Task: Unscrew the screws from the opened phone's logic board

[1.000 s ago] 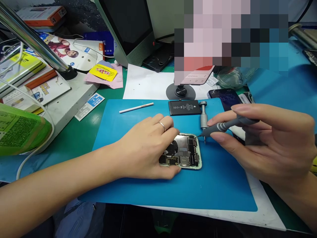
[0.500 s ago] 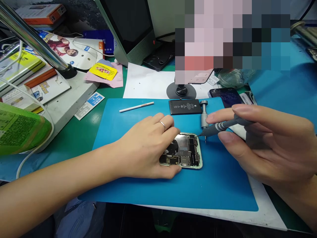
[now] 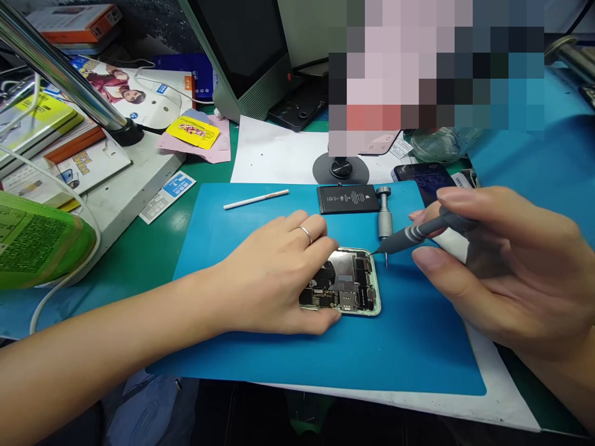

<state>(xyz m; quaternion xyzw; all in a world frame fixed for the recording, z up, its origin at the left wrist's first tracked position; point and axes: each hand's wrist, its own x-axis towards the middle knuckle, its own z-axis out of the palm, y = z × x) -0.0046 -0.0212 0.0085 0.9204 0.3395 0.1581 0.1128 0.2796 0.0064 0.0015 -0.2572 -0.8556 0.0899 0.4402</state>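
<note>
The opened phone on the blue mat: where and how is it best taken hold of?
Probably grip the opened phone by the long edges of its pale frame, from above: it lies flat, with its inner parts exposed, facing up. The left hand covers its left end.

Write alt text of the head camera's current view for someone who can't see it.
A person's left hand grips an opened phone on a blue mat while the right hand holds a grey tool, its tip at the phone's far right corner. Farther back lie a white stick and a black battery, with a silver tool beside the battery.
</note>
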